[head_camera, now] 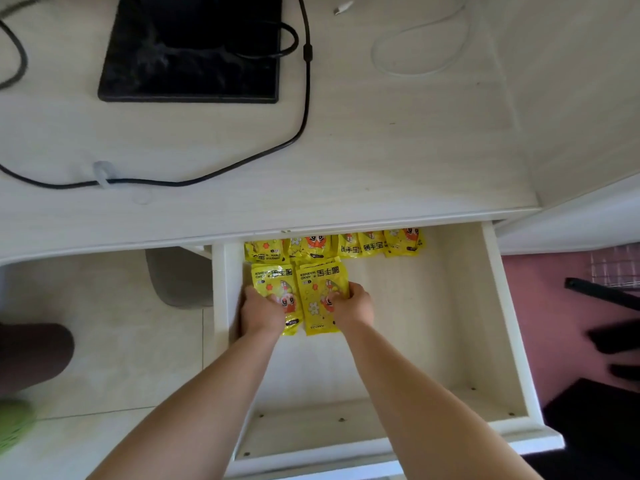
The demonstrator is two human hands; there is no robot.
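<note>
The fingers of the left hand [261, 311] are curling over the lower left edge of the left packet [275, 289], a yellow hand-warmer pouch, with the thumb lying on its printed face. The fingers of the right hand [351, 304] are curling round the right edge of the right packet [318, 289], with the thumb pressing on its front. The two packets are lying flat side by side, edges touching, on the bottom of the open drawer [450, 306], toward its back left corner. Just behind them a row of packets [346, 245] is lying along the back, partly hidden under the edge of the desk [381, 150]. On the desk a black pad [190, 64] is sitting at the far left, a black cable [306, 98] is trailing beside it, and a white cable [374, 53] is looping further right.
</note>
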